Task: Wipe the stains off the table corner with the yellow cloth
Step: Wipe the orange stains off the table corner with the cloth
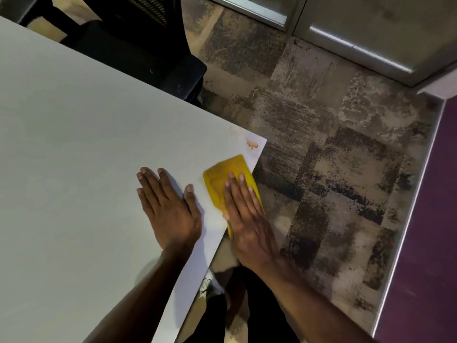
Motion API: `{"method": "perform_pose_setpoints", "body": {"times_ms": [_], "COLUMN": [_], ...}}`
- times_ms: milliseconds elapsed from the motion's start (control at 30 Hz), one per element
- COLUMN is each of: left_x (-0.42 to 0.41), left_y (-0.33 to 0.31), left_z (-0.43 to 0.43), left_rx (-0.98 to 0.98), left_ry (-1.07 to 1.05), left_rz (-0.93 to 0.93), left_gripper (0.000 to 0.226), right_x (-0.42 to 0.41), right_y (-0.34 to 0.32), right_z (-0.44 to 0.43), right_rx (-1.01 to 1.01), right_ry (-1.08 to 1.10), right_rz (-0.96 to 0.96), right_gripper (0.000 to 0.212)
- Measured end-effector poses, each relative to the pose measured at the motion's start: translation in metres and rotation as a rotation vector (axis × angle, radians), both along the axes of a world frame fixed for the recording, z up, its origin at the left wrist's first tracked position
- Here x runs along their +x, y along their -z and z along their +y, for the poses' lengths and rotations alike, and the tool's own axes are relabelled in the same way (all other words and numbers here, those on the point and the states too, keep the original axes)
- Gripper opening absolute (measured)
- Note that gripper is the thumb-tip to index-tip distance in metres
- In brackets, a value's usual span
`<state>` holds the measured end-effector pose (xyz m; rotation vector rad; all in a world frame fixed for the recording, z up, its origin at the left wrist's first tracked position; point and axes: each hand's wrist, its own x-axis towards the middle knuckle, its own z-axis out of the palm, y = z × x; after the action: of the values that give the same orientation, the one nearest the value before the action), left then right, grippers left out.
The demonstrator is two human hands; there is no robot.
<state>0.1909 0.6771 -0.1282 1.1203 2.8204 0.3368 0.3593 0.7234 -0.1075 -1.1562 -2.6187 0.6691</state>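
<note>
Your right hand (243,214) is lying flat and open on the yellow cloth (222,179), fingers straight and pressing it against the table (74,157) rather than gripping it. The palm is hiding the near part of the cloth, and the hand's outer edge is reaching past the table's edge, so you cannot tell how much cloth is hanging over. Your left hand (168,206) is resting just beside it, open, fingers spread, palm down on the bare tabletop, holding nothing. The cloth is sitting at the table corner, just short of an orange-brown stain (252,144); a fainter smear (233,131) beside it is hard to make out. Beyond the table, a dark chair (138,40) is cut off by the frame.
</note>
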Motion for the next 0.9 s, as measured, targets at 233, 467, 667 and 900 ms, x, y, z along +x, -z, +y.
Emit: {"method": "perform_pose_setpoints", "body": {"times_ms": [233, 467, 667, 900], "left_x": [-0.001, -0.001, 0.0, 0.0], "left_y": [0.014, 0.011, 0.011, 0.012], "left_z": [-0.002, -0.002, -0.002, -0.003], "left_rx": [0.032, 0.036, 0.027, 0.005], "left_ry": [-0.008, 0.003, -0.004, -0.007], "left_rz": [0.056, 0.081, 0.067, 0.057], "left_gripper": [0.078, 0.077, 0.078, 0.078], "right_x": [-0.023, -0.026, -0.012, -0.033], "right_y": [0.005, -0.001, -0.006, 0.001], "right_z": [0.088, 0.062, 0.016, 0.112], "right_rx": [0.022, 0.016, -0.01, 0.004], "right_ry": [0.1, 0.129, -0.015, 0.099], "right_rz": [-0.091, -0.071, -0.132, -0.14], "right_gripper": [0.073, 0.073, 0.07, 0.064]}}
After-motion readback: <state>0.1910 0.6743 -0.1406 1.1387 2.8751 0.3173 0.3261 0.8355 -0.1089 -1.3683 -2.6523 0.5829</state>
